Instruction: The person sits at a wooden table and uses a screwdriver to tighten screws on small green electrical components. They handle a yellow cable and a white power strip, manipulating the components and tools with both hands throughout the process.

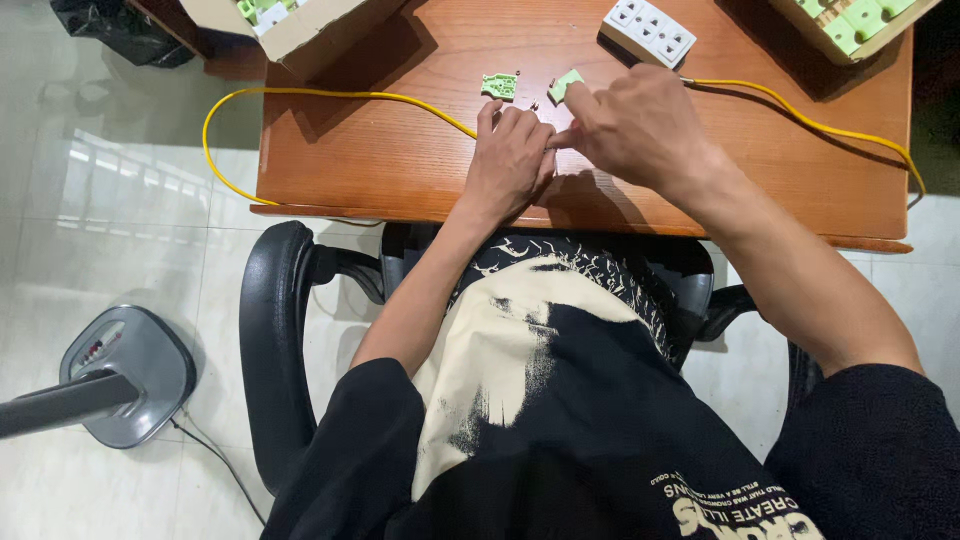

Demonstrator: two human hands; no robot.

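Note:
My left hand (512, 152) and my right hand (630, 125) meet over the wooden table (400, 160), fingers pinched together on something small that I cannot make out. A yellow cable (330, 94) runs across the table and disappears under my hands. The fingers of my right hand also touch a pale green plastic piece (565, 86). Another pale green plastic part (499, 85) lies just beyond my left fingertips. A white multi-socket block (648, 31) sits farther back.
Cardboard boxes with green and white parts stand at the back left (300, 25) and back right (850, 25). I sit in a black armchair (275, 340). A grey fan base (125, 375) stands on the tiled floor at left.

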